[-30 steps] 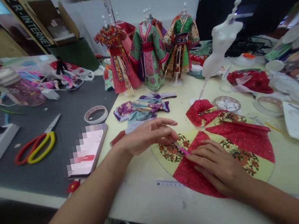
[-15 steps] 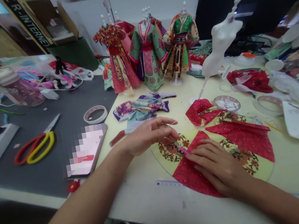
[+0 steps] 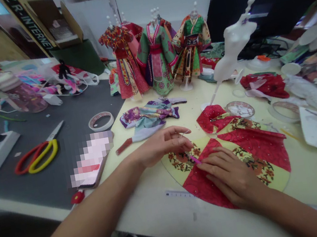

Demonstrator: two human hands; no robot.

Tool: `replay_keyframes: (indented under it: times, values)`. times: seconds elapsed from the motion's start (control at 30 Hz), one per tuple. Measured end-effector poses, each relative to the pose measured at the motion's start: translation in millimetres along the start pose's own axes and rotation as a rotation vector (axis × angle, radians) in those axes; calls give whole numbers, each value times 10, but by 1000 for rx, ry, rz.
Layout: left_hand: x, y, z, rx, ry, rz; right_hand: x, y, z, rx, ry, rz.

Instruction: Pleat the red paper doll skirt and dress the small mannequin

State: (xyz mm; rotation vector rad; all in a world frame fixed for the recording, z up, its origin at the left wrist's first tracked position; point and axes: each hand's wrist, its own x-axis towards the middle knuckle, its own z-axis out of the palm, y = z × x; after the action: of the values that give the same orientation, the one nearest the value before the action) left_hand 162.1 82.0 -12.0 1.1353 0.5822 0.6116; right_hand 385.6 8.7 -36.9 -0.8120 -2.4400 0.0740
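red cotton flecked with gold forms the near wedge (image 3: 203, 188) of a fan of panels, alternating with orange-and-green floral wedges (image 3: 182, 159) on a round pale yellow card (image 3: 280, 183). the right hand (image 3: 231, 175) lies flat across that red wedge, its weight pinning the cloth to the card. the left hand (image 3: 163, 146) sits just beside it, fingers loosely curled above the card's upper left rim. a slim pink stick (image 3: 193, 159) runs between them, one end by the left fingertips (image 3: 188, 144) and the other lost under the right hand. neither grip looks clenched, and i cannot tell whether either is grasping the stick.

the card rests on a cream surface (image 3: 152, 205), its lower rim well short of the front edge, with a clear plastic ruler (image 3: 178, 194) just outside it. a folded purple-and-teal fabric bundle (image 3: 148, 116) lies beyond the left hand, a crumpled red fabric scrap (image 3: 265, 86) lies beyond the card, and a white dress form (image 3: 234, 44) tilts behind them.
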Motion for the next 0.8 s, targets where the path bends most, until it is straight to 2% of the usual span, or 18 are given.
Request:
replay_keyframes:
  times: [0.33,0.8]
  values:
    - [13,-16,29,19,-35,-4,5,-3,4,7,0,-2]
    - [19,-13,66,28,-19,-43,2,-2,1,11,-11,2]
